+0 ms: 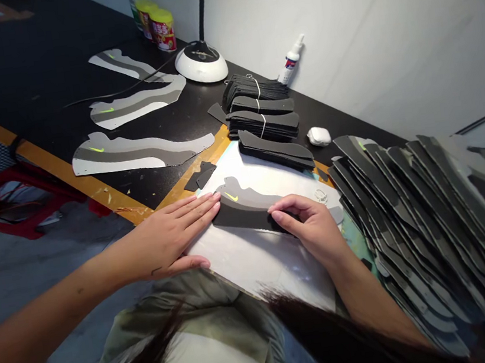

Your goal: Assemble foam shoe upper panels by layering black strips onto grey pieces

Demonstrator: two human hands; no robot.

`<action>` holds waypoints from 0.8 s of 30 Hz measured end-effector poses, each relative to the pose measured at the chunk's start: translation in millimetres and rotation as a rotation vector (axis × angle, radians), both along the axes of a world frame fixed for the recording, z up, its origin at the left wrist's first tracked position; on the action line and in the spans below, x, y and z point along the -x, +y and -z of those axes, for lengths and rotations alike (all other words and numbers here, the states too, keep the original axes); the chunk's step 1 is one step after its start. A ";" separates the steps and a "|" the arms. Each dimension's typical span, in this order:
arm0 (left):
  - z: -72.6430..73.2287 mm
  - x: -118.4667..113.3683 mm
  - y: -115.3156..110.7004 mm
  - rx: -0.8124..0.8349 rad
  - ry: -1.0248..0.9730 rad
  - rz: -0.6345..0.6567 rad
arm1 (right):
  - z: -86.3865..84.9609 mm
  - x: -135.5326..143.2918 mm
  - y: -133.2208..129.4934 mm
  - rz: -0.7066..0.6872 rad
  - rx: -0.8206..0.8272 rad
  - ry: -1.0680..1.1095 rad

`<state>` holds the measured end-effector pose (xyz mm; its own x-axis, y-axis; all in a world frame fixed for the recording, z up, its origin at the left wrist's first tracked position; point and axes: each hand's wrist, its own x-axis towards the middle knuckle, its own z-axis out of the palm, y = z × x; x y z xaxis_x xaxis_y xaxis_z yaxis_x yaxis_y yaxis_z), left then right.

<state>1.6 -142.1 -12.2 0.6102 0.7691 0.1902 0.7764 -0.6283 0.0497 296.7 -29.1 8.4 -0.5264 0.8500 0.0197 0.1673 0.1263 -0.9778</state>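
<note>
A grey shoe-upper panel (pixel 251 194) with a small yellow-green swoosh lies on a white board (pixel 257 263) in front of me. Along its lower edge runs a black shoe piece (pixel 242 216). My left hand (pixel 169 236) rests flat, fingers stretched out, its fingertips touching the left end of the panel. Thumb and index finger of my right hand (pixel 313 226) pinch at the black piece's right part, and that hand covers some of it. Small black offcuts (pixel 201 176) lie just beyond my left fingers.
Three similar panels (pixel 140 150) lie at the left. Banded stacks of black pieces (pixel 264 122) stand behind the board. A large pile of panels (pixel 411 207) fills the right. Farther back are a lamp base (pixel 201 65), a white bottle (pixel 291 60) and a white case (pixel 319 136).
</note>
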 end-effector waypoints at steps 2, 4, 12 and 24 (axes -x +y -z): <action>0.0 0.2 -0.3 0.002 -0.010 -0.005 | -1.7 0.3 0.1 -0.028 -0.014 -0.006; -0.4 0.2 -0.4 0.000 -0.019 -0.006 | -2.8 0.3 0.0 -0.052 -0.024 -0.027; -1.0 1.5 1.6 0.027 -0.010 0.011 | -5.5 -1.9 1.0 -0.099 -0.027 -0.116; 1.4 -3.8 -7.5 -0.072 -0.035 0.000 | -9.7 -2.4 1.8 -0.158 -0.165 -0.264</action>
<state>5.4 -149.6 -13.6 0.6022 0.7527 0.2661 0.7750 -0.6311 0.0314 299.2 -27.3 18.1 -0.6568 0.7541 -0.0043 0.3771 0.3235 -0.8678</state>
